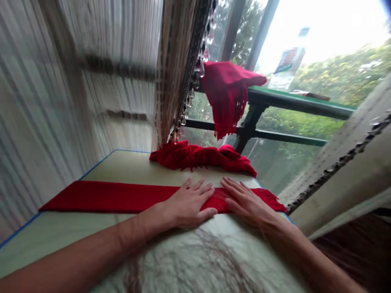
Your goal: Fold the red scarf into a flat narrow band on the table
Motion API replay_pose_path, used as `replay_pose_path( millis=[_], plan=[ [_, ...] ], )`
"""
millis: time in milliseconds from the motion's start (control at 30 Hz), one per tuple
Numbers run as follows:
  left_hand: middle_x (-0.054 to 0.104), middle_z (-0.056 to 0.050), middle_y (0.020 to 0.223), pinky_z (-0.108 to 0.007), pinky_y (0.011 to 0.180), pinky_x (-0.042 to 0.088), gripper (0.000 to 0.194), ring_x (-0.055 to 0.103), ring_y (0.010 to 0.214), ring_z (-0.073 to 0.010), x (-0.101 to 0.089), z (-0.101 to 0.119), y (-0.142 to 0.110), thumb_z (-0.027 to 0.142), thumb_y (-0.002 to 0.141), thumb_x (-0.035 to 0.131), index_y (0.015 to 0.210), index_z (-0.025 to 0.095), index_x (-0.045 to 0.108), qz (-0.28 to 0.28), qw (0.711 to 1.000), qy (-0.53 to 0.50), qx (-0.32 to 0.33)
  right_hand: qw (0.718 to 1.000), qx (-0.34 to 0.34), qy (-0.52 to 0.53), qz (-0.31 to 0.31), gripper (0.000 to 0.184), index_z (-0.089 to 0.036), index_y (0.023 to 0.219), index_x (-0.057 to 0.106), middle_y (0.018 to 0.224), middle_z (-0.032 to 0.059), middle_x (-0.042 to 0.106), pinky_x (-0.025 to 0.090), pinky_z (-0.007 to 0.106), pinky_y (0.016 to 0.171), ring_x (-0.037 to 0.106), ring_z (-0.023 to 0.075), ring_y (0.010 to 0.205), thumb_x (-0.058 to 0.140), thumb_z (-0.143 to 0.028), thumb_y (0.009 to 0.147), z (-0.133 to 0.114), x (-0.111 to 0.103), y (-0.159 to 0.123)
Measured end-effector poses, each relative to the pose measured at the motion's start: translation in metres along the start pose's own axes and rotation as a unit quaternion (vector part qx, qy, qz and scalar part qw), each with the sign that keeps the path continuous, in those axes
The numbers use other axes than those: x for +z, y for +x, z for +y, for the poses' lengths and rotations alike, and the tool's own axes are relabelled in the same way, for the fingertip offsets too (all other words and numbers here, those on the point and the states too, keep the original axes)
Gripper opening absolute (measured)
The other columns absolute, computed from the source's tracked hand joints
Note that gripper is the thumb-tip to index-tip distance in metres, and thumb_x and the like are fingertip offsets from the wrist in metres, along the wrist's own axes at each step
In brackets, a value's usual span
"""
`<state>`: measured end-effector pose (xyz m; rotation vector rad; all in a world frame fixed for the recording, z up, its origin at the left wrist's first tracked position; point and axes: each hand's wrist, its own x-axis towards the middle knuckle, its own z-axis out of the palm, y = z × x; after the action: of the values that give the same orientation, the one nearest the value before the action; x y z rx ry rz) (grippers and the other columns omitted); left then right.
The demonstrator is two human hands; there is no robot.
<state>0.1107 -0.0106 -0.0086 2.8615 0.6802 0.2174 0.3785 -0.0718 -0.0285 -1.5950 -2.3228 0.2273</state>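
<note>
A red scarf is laid out as a long, flat folded strip across a pale green surface with a blue edge. Its fringed end points to the right. My left hand rests palm down on the strip near its middle, fingers stretched out. Beside it, closer to the fringe, my right hand also lies flat on the scarf with straight fingers. Neither hand grasps anything. Behind the strip, a crumpled heap of red fringed cloth sits along the far edge.
Another red fringed cloth hangs over the green window ledge. Striped curtains with bead trim stand at the left and back. A pale curtain falls on the right. Strands of hair blur across the near part of the surface.
</note>
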Motion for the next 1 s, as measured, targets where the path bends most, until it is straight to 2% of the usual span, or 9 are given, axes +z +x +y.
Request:
replay_pose_path(
  millis=[133,267,400,600,767,1000],
  plan=[
    [0.023,-0.012,0.171,-0.060,0.129,0.007,0.076,0.016,0.160,-0.0316,0.001,0.002,0.002,0.063,0.106,0.033,0.164,0.015,0.028,-0.024,0.999,-0.015,-0.024,1.000,-0.003,-0.008,-0.027,0.068,-0.032,0.165,0.025,0.172,0.0062,0.025,0.012,0.060,0.130,0.018,0.0314,0.159,0.040,-0.060,0.105,-0.006,0.005,0.000],
    [0.020,-0.011,0.172,-0.059,0.129,0.005,0.077,0.013,0.161,-0.0303,-0.001,0.003,0.003,0.064,0.105,0.032,0.165,0.015,0.026,-0.035,0.998,-0.025,-0.037,0.999,0.014,-0.027,-0.031,0.067,-0.033,0.164,0.030,0.171,0.0047,0.028,0.013,0.062,0.129,0.020,0.0327,0.158,0.040,-0.063,0.104,-0.001,0.009,-0.002],
    [0.018,-0.009,0.172,-0.061,0.129,0.002,0.078,0.010,0.161,-0.0304,-0.003,0.005,0.003,0.065,0.106,0.028,0.165,0.015,0.026,-0.047,0.997,-0.036,-0.048,0.999,0.012,-0.035,-0.026,0.066,-0.036,0.164,0.028,0.171,0.0012,0.027,0.014,0.065,0.128,0.020,0.0320,0.158,0.040,-0.062,0.104,0.004,0.011,-0.004],
    [0.020,-0.012,0.172,-0.061,0.129,0.004,0.076,0.012,0.161,-0.0317,0.001,0.003,0.004,0.062,0.107,0.026,0.165,0.013,0.026,-0.026,0.996,-0.021,-0.078,0.999,0.018,-0.034,-0.026,0.065,-0.036,0.163,0.027,0.171,0.0013,0.027,0.016,0.065,0.128,0.020,0.0317,0.158,0.039,-0.061,0.105,0.003,0.011,-0.004],
    [0.024,-0.012,0.171,-0.061,0.129,0.005,0.078,0.016,0.160,-0.0333,0.003,0.003,0.005,0.068,0.104,0.029,0.164,0.017,0.030,-0.010,0.997,-0.022,-0.079,0.997,0.063,-0.044,-0.020,0.065,-0.037,0.163,0.029,0.171,0.0004,0.027,0.015,0.065,0.128,0.019,0.0314,0.158,0.035,-0.064,0.104,0.018,0.008,-0.010],
    [0.023,-0.014,0.171,-0.061,0.128,0.006,0.084,0.016,0.160,-0.0334,-0.002,0.005,0.004,0.071,0.103,0.029,0.164,0.014,0.027,-0.028,0.996,-0.017,-0.085,0.992,0.108,-0.059,-0.009,0.067,-0.035,0.164,0.029,0.170,0.0007,0.028,0.014,0.066,0.127,0.020,0.0319,0.158,0.029,-0.066,0.104,0.037,0.007,-0.016]
  ],
)
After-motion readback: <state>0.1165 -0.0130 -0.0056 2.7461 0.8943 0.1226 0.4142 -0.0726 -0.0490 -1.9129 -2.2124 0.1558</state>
